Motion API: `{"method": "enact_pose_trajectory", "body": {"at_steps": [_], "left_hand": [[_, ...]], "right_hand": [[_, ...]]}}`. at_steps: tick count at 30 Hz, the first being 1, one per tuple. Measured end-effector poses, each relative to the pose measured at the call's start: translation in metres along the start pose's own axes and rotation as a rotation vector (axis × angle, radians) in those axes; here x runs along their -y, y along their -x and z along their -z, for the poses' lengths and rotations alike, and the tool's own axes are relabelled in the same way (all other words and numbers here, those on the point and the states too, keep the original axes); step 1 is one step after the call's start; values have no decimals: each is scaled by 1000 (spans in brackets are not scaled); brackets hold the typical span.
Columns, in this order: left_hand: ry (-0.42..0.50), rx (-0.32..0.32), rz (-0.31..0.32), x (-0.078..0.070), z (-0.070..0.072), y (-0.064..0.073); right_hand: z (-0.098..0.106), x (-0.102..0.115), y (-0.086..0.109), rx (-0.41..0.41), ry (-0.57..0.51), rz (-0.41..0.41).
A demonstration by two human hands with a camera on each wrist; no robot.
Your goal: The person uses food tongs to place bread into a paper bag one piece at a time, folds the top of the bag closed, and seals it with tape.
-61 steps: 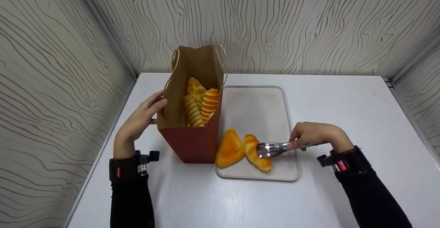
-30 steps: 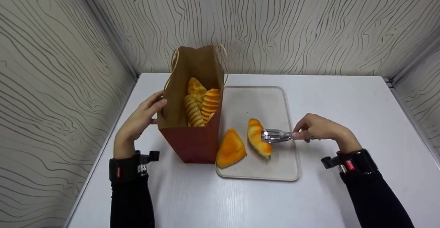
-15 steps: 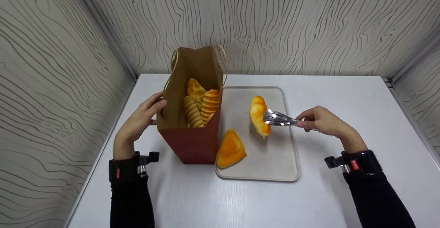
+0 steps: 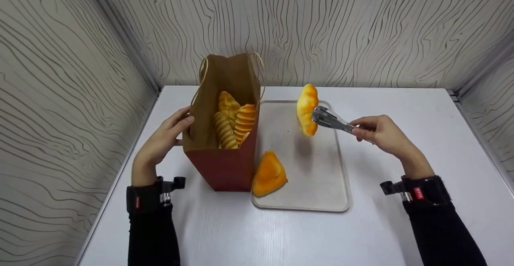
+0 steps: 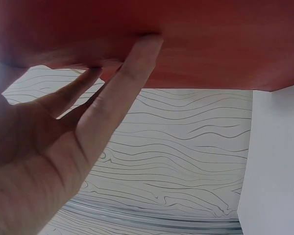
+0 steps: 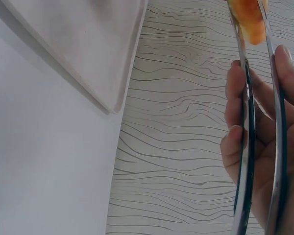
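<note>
My left hand (image 4: 160,141) pinches the left rim of a red paper bag (image 4: 225,169). One finger reaches over the rim, and in the left wrist view a digit presses on the red outer wall. Inside the bag lie several breads (image 4: 227,131), partly hidden by its front wall. My right hand (image 4: 387,135) grips metal tongs (image 4: 331,119). Their tips clasp a curved golden bread roll (image 4: 307,109), raised above the far part of the tray (image 4: 305,189). A triangular orange bread (image 4: 270,173) rests on the tray beside the bag.
A white table (image 4: 401,109) carries the bag and the tray. Patterned panels (image 4: 321,29) rise behind and at both sides. Two cord handles (image 4: 261,69) stand at the bag's top. The bag is close against the tray's left edge.
My right hand has lifted the bread roll off the tray with the tongs and moved it toward the far side. My left hand and the bag have stayed almost still.
</note>
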State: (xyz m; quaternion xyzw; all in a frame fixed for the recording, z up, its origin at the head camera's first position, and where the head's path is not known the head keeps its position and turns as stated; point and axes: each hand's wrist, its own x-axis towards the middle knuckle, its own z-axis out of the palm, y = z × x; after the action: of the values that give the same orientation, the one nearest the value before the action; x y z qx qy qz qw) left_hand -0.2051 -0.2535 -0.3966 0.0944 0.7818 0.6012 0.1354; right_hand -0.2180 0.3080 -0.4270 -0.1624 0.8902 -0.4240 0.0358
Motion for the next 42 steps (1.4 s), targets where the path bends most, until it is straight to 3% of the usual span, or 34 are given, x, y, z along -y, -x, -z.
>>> {"method": "enact_pose_trajectory", "body": {"at_steps": [7, 17, 30, 42], "left_hand": [[13, 1, 2, 0, 0, -1], [14, -1, 5, 2, 0, -1], [2, 2, -1, 1, 0, -1], [-24, -8, 9, 0, -3, -3]], "right_hand": [[0, 11, 2, -123, -92, 24], [1, 30, 5, -263, -119, 84], [-10, 55, 1, -509, -223, 112], [-19, 69, -5, -553, -184, 190]]}}
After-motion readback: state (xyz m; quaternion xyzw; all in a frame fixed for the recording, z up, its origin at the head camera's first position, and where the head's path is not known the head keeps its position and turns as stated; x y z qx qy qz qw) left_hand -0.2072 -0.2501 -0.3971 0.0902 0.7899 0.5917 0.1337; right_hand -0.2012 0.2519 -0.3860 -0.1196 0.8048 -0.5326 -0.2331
